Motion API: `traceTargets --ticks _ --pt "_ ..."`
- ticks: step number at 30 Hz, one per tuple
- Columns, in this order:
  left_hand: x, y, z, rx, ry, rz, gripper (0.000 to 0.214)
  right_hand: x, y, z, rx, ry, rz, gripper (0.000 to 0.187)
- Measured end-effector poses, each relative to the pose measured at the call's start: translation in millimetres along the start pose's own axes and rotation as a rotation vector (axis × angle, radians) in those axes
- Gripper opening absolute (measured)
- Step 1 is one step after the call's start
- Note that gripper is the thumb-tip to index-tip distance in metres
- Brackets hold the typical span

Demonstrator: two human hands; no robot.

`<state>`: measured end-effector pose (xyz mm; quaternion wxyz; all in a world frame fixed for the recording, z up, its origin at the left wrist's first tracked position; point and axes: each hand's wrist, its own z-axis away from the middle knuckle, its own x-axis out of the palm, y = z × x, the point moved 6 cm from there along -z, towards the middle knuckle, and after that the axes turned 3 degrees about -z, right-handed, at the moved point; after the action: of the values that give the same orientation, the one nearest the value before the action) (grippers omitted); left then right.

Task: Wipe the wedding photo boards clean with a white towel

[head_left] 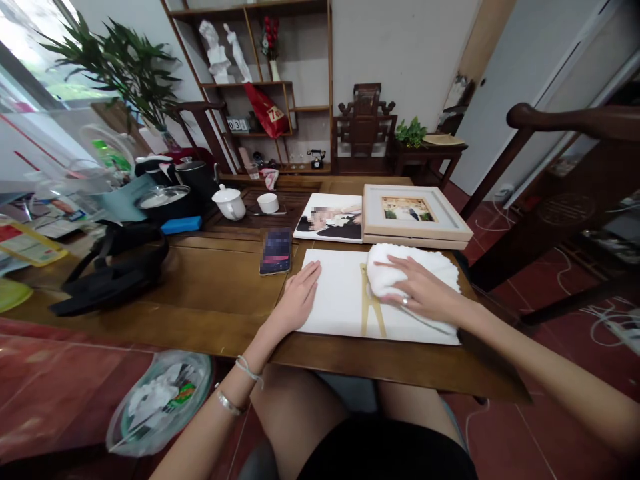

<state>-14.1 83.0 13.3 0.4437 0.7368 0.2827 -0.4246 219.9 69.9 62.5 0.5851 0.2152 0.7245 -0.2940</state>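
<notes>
A white rectangular panel (336, 293), which looks like the back of a picture frame, lies flat on the table edge in front of me. A tan, two-legged stand piece (371, 313) shows at its middle. My left hand (300, 293) rests flat on the panel's left edge, fingers stretched out and holding nothing. With my right hand (417, 287), which wears a ring, I press a bunched white cloth (385, 270) onto the right half. The cloth covers much of that side and the top of the stand piece.
Behind the panel lie a photo print (330, 220) and a framed photo (415, 213). A phone (276, 251) is left of them. Farther left are a lidded white cup (229, 202), a blue block (181, 225) and a black bag (115, 260). A lined trash bin (160, 400) stands below.
</notes>
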Motion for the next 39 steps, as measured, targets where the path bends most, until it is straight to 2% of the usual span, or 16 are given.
traceTargets --ticks 2,4,8,10,13,19,22,24,28,30,32,35,39 --pt "-0.5 0 0 0.0 0.003 0.006 0.046 1 -4 -10 -0.001 0.024 -0.007 0.034" --pt "-0.5 1 0 0.002 0.007 0.011 0.046 4 -21 -10 -0.045 0.013 -0.002 0.03" --pt "0.2 1 0 0.008 0.017 0.014 0.046 13 -69 11 -0.203 -0.038 0.004 0.025" --pt "0.1 1 0 0.011 0.027 0.018 0.045 15 -83 18 -0.26 -0.052 -0.006 0.023" --pt "-0.1 1 0 0.011 0.029 0.017 0.045 14 -75 10 -0.247 -0.068 -0.046 0.023" --pt "-0.1 0 0 0.002 -0.001 0.01 0.046 5 -24 -39 -0.129 -0.015 -0.128 0.031" --pt "0.1 0 0 0.007 0.003 0.014 0.046 4 -12 -48 -0.046 0.019 -0.196 0.037" --pt "0.0 -1 0 0.008 0.017 0.02 0.045 5 -20 -43 -0.06 0.015 -0.216 0.034" --pt "0.6 -1 1 0.008 0.029 0.024 0.045 10 -63 -16 -0.192 -0.064 -0.195 0.019" --pt "0.7 -1 1 0.009 0.03 0.022 0.045 13 -85 -3 -0.245 -0.121 -0.191 0.018" --pt "0.5 -1 1 0.01 0.027 0.02 0.045 13 -95 2 -0.257 -0.156 -0.195 0.02" --pt "0.2 0 0 -0.001 0.006 0.013 0.046 12 -87 -10 -0.22 -0.142 -0.192 0.019" --pt "-1.0 0 0 -0.012 -0.014 0.022 0.046 10 -51 -48 -0.099 -0.04 -0.156 0.03"
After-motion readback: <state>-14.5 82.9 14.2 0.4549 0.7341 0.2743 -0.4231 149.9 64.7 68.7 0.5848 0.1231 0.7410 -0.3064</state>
